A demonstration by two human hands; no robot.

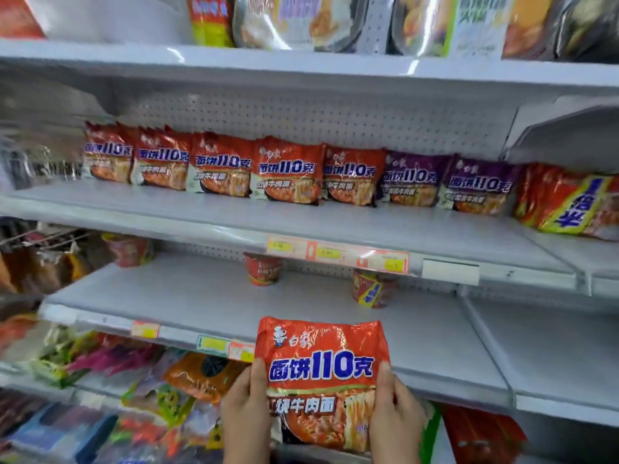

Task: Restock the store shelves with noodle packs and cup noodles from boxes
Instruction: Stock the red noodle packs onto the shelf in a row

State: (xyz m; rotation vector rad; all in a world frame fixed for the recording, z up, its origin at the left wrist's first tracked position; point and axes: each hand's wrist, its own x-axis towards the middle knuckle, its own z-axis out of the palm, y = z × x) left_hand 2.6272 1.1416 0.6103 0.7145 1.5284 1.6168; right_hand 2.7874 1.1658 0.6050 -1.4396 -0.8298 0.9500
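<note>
Head view: both hands raised in front of the shelving, one pack between them.
Left hand [246, 401]: grasping the left edge of the red noodle pack [321, 380], thumb over the front.
Right hand [395, 406]: grasping the right edge of the same pack, thumb on the front.
Pack position: upright, print facing out, in front of the lower shelf [201, 303], not yet resting on any shelf.
Likely step: bringing the pack up toward the row on the middle shelf [301, 222].
Risk, slip: glossy film, held only at the edges; could slide out during the reach upward.
Risk, knock-over: standing packs lean against the back panel; pushing a new one in hard could topple neighbours.
Risk, wrong slot: setting the red pack in front of the purple packs [445, 182] would mix flavours.
Risk, snag: price label strip [338, 254] juts from the shelf edge; could catch the pack's lower seam.
Count, red packs in the row [288, 169]: five.
Count, purple packs: two.
Count, multipack at far right [569, 204]: one, cut by the frame.
Count, cup noodles [263, 267] on the lower shelf: three.
Count, held packs: one.
</note>
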